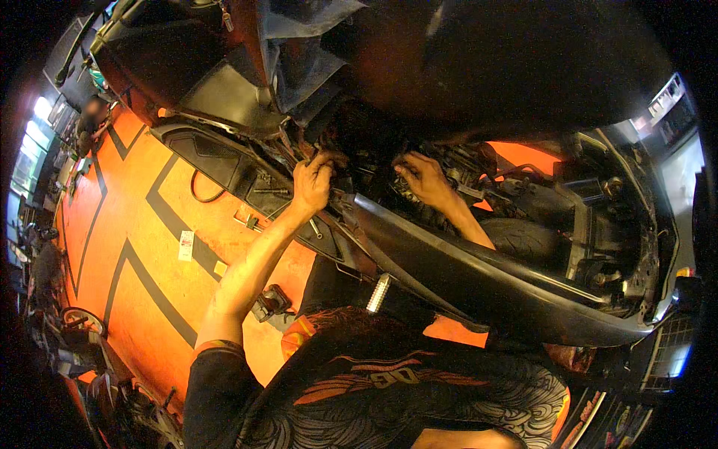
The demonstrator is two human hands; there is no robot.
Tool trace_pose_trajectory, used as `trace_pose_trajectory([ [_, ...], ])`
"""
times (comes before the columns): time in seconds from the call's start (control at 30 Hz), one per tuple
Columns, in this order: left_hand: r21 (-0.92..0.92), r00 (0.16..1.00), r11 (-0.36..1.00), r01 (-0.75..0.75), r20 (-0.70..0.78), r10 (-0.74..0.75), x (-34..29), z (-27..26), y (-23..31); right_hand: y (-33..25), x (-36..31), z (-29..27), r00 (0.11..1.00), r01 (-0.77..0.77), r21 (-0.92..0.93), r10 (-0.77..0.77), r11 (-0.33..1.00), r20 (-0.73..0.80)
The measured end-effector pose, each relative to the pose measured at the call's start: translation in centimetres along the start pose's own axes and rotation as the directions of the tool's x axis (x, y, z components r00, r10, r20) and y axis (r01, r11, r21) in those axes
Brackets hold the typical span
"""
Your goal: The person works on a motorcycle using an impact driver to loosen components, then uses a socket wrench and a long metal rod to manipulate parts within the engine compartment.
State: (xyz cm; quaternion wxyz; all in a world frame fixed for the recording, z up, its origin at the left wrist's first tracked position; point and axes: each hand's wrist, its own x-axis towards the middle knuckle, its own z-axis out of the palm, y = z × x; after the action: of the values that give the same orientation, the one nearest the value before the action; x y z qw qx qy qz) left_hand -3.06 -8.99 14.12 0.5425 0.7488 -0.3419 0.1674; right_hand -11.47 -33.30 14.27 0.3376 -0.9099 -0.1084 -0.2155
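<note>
My left hand [315, 182] is closed, its fingers pinched together at dark wires or cables [290, 142] near the inner edge of a partly stripped vehicle. What it grips is too dark to make out. To its right, my right hand [428, 181] reaches over a long black body panel [479, 262] into the dark machinery [460, 168]. The fingers there are curled, and whatever they hold is hidden in shadow. A large dark cover [516, 60] overhangs both hands. Close below my left hand rests a small wrench [318, 229] on a black surface.
Left of the vehicle, the orange floor [161, 254] with dark stripes holds a white packet [186, 245] and a black tool-like object [273, 303]. A silver cylindrical part [379, 292] sticks up near my body. Another person [92, 123] is at the far left, above a wheel [82, 322].
</note>
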Motion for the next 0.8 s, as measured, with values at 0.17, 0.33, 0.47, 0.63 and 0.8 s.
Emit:
trace_pose_trajectory([
  [0.17,0.064,0.989,0.988,-0.142,-0.038,0.144,0.7,0.7,1.1,2.1,-4.6,-0.7,0.969,0.196,-0.065,-0.204,0.978,-0.141],
  [0.33,0.053,0.999,0.998,-0.027,0.030,0.025,0.3,-0.4,1.2,2.3,-7.9,1.4,0.994,0.065,0.128,-0.052,0.990,-0.101],
  [0.47,0.036,1.000,0.999,0.002,0.028,-0.003,0.3,-0.4,1.3,1.7,-7.0,1.6,0.971,0.138,0.103,-0.114,0.985,-0.211],
  [0.63,0.117,0.993,0.986,-0.118,0.000,0.119,0.1,0.3,-0.2,1.3,-5.2,0.1,0.970,-0.186,0.231,0.216,0.955,-0.115],
  [0.8,0.076,0.998,0.997,0.022,0.056,-0.027,0.1,-0.4,0.4,1.5,-2.1,0.1,0.991,-0.114,0.138,0.123,0.984,-0.058],
])
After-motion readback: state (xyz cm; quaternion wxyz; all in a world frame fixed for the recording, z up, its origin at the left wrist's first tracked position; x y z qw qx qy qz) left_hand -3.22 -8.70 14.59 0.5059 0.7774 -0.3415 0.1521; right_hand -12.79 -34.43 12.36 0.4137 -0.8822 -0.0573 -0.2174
